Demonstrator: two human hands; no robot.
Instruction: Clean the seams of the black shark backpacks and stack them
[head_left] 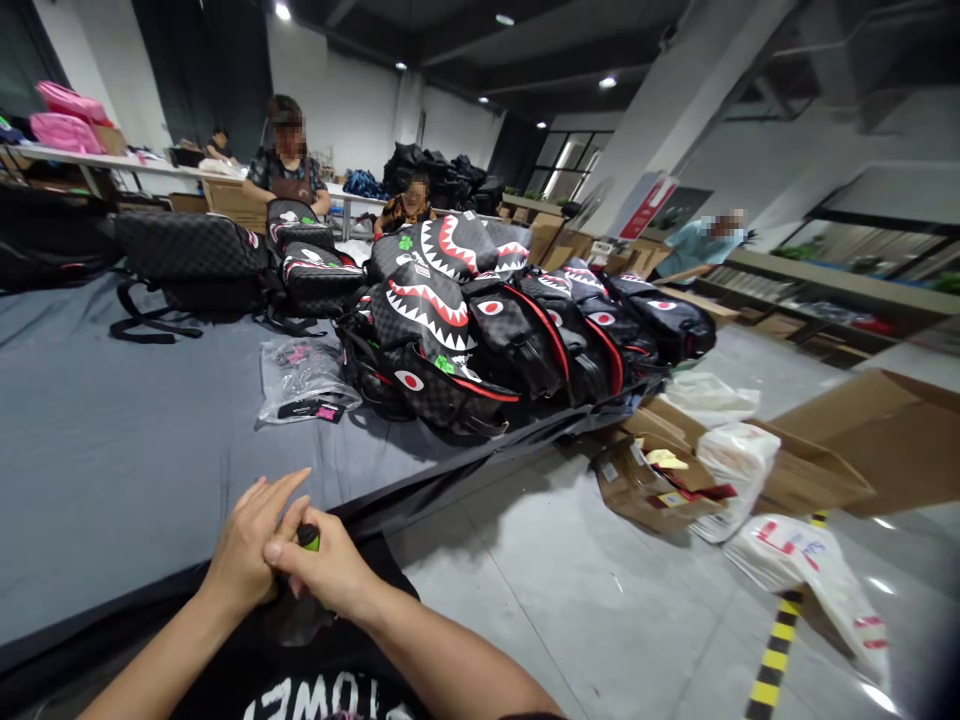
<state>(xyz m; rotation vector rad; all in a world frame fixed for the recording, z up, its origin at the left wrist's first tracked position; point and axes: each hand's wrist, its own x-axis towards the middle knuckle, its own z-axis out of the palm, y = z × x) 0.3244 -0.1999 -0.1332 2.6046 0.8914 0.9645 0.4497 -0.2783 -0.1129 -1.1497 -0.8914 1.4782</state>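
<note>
My left hand (244, 545) is in front of my body at the table's near edge, its fingers stretched out and touching my right hand. My right hand (334, 565) is closed round a green-and-black handled thing (308, 538). Only its dark round end and a bit of green show, so its kind is unclear. Ahead of my hands on the grey-covered table (150, 440) lies a clear plastic bag (304, 380) with black and pink pieces inside. Beyond it are heaped several black checkered backpacks (427, 310) with shark-mouth prints.
More dark bags (191, 260) lie at the table's far left. Co-workers (289, 170) are across the table, and another person (697, 245) bends over at the right. Opened cardboard boxes (862, 440) and white plastic bags (739, 470) are on the floor at right, near yellow-black tape (776, 650).
</note>
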